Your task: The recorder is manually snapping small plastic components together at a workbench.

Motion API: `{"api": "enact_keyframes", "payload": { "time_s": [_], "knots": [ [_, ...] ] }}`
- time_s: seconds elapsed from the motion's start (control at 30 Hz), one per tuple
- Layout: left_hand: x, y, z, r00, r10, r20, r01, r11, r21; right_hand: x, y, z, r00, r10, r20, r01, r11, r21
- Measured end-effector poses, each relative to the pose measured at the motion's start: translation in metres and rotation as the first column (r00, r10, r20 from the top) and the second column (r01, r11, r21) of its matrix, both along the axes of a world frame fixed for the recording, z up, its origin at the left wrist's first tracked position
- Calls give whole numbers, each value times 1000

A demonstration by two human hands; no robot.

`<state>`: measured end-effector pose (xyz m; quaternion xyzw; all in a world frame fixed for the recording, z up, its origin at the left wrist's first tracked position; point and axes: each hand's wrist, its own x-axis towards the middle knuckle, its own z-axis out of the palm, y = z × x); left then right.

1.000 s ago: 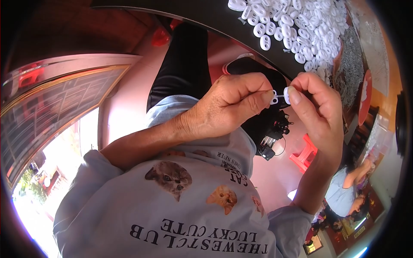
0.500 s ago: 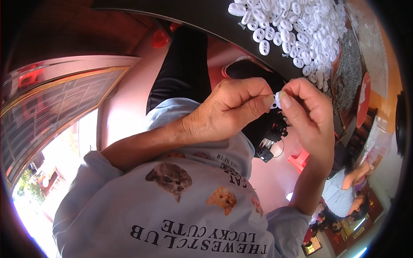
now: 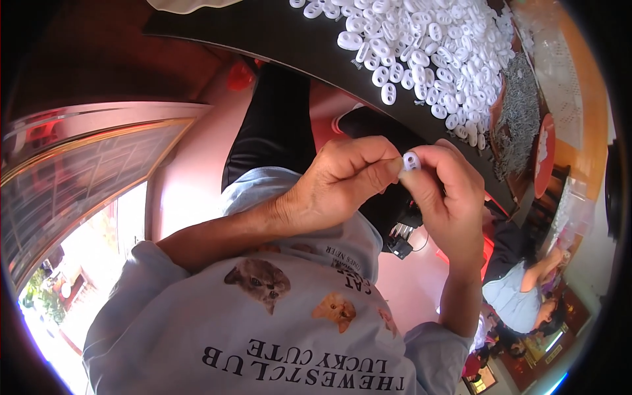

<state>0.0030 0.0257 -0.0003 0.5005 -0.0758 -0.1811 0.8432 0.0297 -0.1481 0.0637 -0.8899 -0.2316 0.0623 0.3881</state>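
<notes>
Between my fingertips is a small white oval plastic piece (image 3: 411, 160) with two holes, which looks like a cord lock. My left hand (image 3: 345, 174) is closed, its thumb and forefinger pinching at the piece's left edge; anything smaller there is hidden. The thumb and forefinger of my right hand (image 3: 454, 194) grip the right side, other fingers curled in. Beyond my hands, a large pile of similar white cord locks (image 3: 454, 59) covers part of the dark table (image 3: 263, 39). Right of that pile lies a heap of small grey metal springs (image 3: 519, 112).
A red round plate-like thing (image 3: 545, 155) stands at the table's right edge. Under my right hand are a black device with a cable (image 3: 400, 243) and a red stool (image 3: 488, 249). Another person in light blue (image 3: 517, 299) sits at the lower right. A framed panel (image 3: 85, 171) is at left.
The white piece has turned, so its holed face now shows more plainly. Both hands have shifted slightly left and down, and the view has moved, showing more of the table and pile.
</notes>
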Motion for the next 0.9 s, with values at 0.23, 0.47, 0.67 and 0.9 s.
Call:
{"api": "enact_keyframes", "payload": {
  "time_s": [0.23,0.47,0.67,0.9],
  "knots": [
    [2,3,6,948,-131,-289,89,984,-154,-4,1,-2,996,32,82,-27,998,-59],
    [8,5,3,936,-179,-304,158,983,-91,-8,-2,5,955,222,199,-161,946,-281],
    [7,2,3,948,-249,-198,247,968,-37,-12,-4,4,959,151,238,-77,953,-293],
    [4,2,7,966,-245,-77,252,964,91,-12,-9,7,938,290,189,-213,915,-343]
  ]
}}
